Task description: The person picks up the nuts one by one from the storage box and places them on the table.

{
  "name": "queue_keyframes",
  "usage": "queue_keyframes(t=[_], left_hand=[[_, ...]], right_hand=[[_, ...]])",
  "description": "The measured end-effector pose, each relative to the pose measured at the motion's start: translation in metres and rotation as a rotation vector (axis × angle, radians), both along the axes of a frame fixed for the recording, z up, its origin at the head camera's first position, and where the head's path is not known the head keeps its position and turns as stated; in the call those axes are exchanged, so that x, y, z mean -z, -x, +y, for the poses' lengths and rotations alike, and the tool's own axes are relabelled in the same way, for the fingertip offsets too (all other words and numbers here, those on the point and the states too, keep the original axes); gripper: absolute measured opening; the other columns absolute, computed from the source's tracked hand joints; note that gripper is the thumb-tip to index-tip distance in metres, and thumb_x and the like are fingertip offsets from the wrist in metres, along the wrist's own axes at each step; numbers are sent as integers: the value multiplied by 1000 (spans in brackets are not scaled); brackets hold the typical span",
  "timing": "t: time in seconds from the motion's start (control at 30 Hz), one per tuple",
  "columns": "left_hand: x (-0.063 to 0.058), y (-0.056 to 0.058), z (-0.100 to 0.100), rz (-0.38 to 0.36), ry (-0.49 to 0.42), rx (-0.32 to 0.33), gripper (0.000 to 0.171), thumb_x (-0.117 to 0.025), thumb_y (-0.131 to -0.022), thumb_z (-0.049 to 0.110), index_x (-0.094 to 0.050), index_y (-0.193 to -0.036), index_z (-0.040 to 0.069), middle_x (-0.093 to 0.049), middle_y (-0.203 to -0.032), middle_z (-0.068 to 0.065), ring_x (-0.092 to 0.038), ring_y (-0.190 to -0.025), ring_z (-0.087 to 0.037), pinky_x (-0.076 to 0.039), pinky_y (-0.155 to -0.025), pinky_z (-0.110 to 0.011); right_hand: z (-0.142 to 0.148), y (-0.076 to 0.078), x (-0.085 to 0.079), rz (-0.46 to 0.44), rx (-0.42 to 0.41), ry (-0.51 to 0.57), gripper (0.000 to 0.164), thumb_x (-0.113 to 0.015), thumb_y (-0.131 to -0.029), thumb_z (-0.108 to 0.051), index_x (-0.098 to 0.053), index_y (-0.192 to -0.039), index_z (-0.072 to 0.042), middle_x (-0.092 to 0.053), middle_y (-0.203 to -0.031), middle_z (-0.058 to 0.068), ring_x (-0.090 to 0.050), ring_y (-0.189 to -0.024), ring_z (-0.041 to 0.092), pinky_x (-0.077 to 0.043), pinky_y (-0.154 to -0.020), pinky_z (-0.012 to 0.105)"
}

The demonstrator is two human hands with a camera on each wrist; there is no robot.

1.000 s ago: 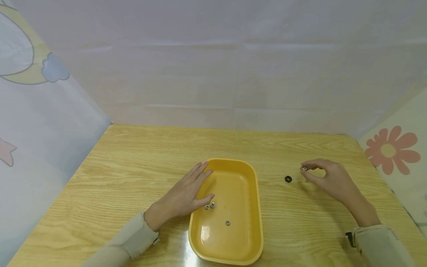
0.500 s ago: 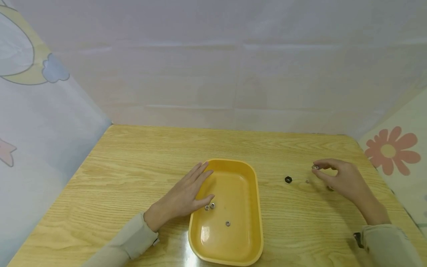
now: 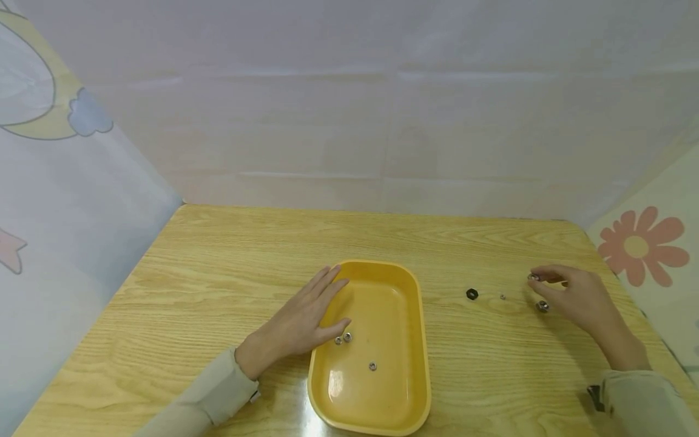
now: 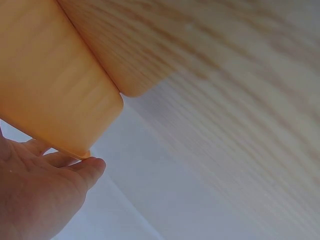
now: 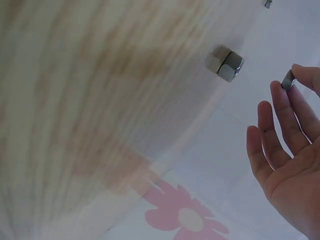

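Between thumb and fingertips, my right hand [image 3: 581, 297] pinches a small silver nut [image 5: 288, 80] above the table's right side. Below that hand a larger silver hex nut [image 3: 542, 306] lies on the wood. To its left are a tiny silver nut [image 3: 503, 297] and a black nut [image 3: 472, 294]. My left hand [image 3: 300, 318] rests with spread, straight fingers over the left rim of a yellow tray [image 3: 425, 364]. In the left wrist view, its fingers touch the tray's rim. Inside the tray lie a pair of silver nuts [image 3: 347, 337] near the left thumb and a single nut [image 3: 373, 366].
The wooden table [image 3: 229, 261] spreads out on both sides of the tray. A pale cloth wall [image 3: 382, 121] stands along its back edge, and patterned side walls rise left and right, the right one bearing a pink flower [image 3: 636, 246].
My right hand has moved rightward along the table with the nut in its pinch, leaving the tiny nut and then the larger hex nut uncovered. The left hand and tray stay put.
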State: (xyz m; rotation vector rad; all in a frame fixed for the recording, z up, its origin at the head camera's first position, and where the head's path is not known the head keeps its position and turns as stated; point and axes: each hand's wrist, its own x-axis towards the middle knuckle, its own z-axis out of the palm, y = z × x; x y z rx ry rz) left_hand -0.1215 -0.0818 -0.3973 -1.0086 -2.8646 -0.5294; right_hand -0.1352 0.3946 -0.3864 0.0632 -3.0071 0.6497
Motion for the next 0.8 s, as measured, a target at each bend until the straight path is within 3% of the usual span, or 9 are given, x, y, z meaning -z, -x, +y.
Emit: queue_keyframes(t=[0.17, 0.53, 0.8], left_hand=[[1, 0, 0, 11, -12, 7, 66, -46, -89, 50, -31, -141, 12, -20, -152, -13, -21, -140, -31, -31, -109, -45], [0, 0, -1, 8, -3, 6, 68, -45, -90, 50, -28, -143, 11, -18, -153, -12, -19, -141, -30, -28, -111, -43], [0, -1, -1, -13, -12, 0, 67, -44, -90, 51, -27, -143, 14, -16, -154, -10, -17, -141, -29, -28, -111, -43]], right_hand=[[8, -2, 4, -36, 22, -1, 47, -54, -89, -43, -60, -118, -6, -60, -110, 27, -51, -99, 44, -47, -64, 47], [19, -1, 8, 8, 8, -9, 41, -59, -87, -36, -63, -112, -3, -63, -103, 27, -55, -94, 45, -47, -62, 49], [25, 0, 11, -54, -1, -73, 47, -55, -89, -38, -59, -116, 1, -60, -105, 30, -54, -94, 47, -45, -63, 48]])
